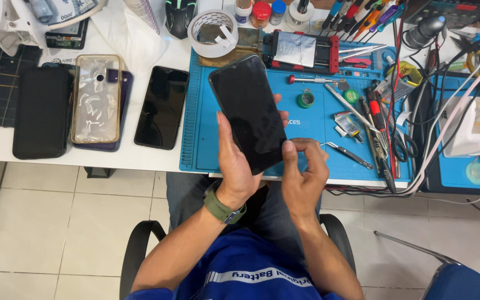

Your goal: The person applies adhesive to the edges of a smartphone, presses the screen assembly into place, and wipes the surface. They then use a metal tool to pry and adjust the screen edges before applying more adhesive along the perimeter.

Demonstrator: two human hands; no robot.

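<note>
My left hand grips a black smartphone from below and behind, holding it tilted over the front of a blue work mat. Its dark screen faces me. My right hand has its fingers curled, the thumb tip pressed against the phone's lower right edge. A green watch sits on my left wrist.
On the white table to the left lie a black phone, a phone in a clear case and a black case. A tape roll, metal tweezers, screwdrivers, small bottles and tangled cables crowd the back and right.
</note>
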